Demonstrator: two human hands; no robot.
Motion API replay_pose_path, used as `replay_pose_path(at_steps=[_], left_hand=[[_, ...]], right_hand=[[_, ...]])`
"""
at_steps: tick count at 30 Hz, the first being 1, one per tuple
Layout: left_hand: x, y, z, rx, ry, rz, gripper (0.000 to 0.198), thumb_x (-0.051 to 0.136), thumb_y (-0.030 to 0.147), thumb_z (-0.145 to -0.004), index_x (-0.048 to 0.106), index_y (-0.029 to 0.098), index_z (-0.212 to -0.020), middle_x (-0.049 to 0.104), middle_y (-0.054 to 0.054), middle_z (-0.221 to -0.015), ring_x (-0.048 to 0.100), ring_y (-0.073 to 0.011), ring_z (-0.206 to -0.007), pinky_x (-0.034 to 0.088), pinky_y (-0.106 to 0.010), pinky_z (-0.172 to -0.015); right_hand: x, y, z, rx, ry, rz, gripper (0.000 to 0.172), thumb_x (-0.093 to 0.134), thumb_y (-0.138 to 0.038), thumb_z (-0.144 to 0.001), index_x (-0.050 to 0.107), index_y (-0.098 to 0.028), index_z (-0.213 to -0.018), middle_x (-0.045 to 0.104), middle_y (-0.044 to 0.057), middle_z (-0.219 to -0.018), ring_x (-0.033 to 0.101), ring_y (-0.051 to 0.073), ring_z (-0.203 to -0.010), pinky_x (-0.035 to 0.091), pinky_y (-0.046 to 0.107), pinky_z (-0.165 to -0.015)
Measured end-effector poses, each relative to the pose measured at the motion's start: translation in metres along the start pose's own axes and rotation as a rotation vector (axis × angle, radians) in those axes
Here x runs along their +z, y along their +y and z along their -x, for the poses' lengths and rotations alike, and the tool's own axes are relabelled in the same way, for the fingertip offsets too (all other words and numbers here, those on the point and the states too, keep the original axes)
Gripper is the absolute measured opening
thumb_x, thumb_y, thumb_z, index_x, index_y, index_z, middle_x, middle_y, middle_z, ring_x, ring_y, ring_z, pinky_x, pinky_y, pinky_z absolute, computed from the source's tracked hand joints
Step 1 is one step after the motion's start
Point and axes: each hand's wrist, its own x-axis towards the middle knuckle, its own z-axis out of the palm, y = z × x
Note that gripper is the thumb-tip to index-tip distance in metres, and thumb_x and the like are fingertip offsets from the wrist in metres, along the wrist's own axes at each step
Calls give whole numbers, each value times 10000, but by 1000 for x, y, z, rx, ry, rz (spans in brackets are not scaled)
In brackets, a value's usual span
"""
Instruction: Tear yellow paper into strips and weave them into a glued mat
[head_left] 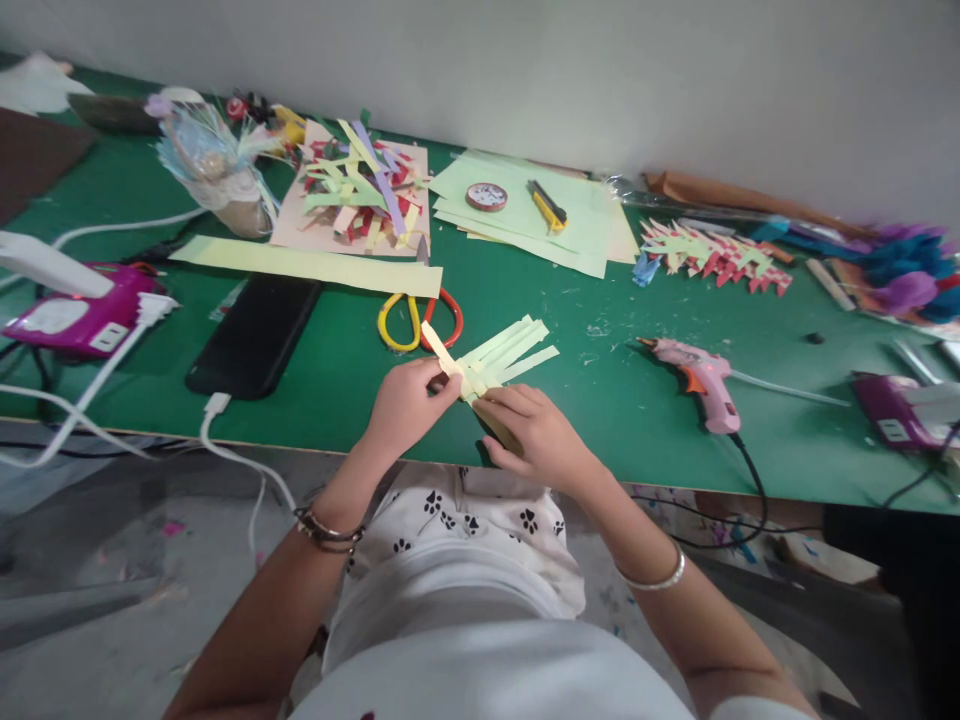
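Note:
Near the table's front edge, both hands are on a bunch of pale green and yellow paper strips (499,355) that cross each other and fan out to the upper right. My left hand (409,405) pinches the strips at their left side, beside a short upright strip end. My right hand (532,435) is closed on the lower part, its fingers lying over the paper; part of the paper is hidden under it. Just behind lie scissors (401,322) with one yellow and one red handle loop. A long pale yellow paper strip (322,268) covers part of the blades.
A black phone (255,335) and a purple power strip (82,310) with white cables lie left. A pink glue gun (697,380) rests right. Behind are paper scraps (360,190), green sheets (517,235), a yellow cutter (547,207) and a woven paper piece (712,255).

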Motion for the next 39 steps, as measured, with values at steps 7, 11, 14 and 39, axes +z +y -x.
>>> replay_pose_path(at_steps=[7, 11, 14, 39], left_hand=[[-1, 1, 1, 8, 3, 26, 223, 478, 274, -804, 566, 141, -648, 586, -3, -598, 505, -108, -530, 355, -218, -526], [0, -1, 1, 28, 0, 16, 208, 478, 272, -808, 569, 148, -668, 577, 4, -600, 508, -112, -543, 356, -218, -528], [-1, 0, 2, 68, -18, -1, 236, 465, 280, -824, 554, 156, -643, 550, 10, -590, 495, -110, -539, 346, -217, -518], [4, -1, 14, 161, -117, -168, 387, 572, 362, -803, 477, 205, -1144, 539, -74, -1151, 480, -240, -1062, 413, -392, -866]], right_hand=[[0, -2, 0, -29, -27, 86, 376, 420, -311, -848, 555, -103, -1132, 582, 130, -1082, 499, 246, -961, 410, 378, -794], [1, 0, 2, 4, 33, -53, 353, 433, -312, -844, 565, -133, -1118, 594, 121, -1088, 527, 236, -958, 426, 385, -803], [-4, 3, 1, 42, 100, -261, 306, 425, -290, -862, 567, -165, -1102, 604, 102, -1078, 548, 208, -970, 440, 363, -829], [-45, 66, -40, 188, -161, -84, 98, 522, -236, -819, 600, -200, -773, 603, -8, -777, 549, 136, -728, 231, 340, -759]])
